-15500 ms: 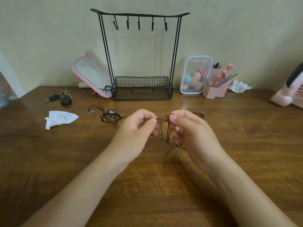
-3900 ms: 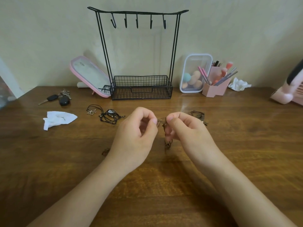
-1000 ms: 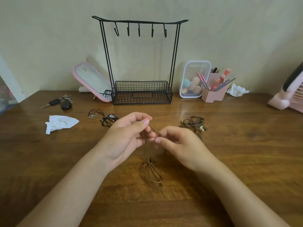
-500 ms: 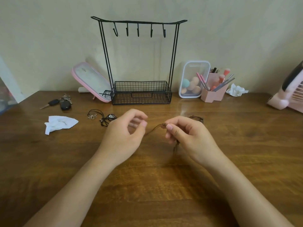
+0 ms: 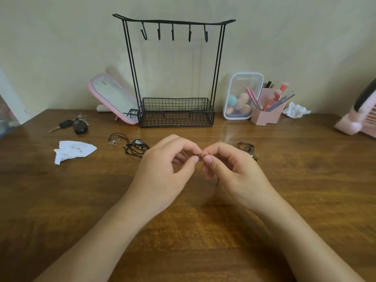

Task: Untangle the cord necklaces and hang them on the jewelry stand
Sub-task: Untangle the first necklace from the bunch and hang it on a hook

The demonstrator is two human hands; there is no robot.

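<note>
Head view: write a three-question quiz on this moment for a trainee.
1. True or false: all the hooks on the jewelry stand are bare.
2. The cord pinched between the left hand and the right hand is: A) white B) brown C) pink.
3. How many hooks does the stand have?

Key: 1 true; 2 B; 3 five.
</note>
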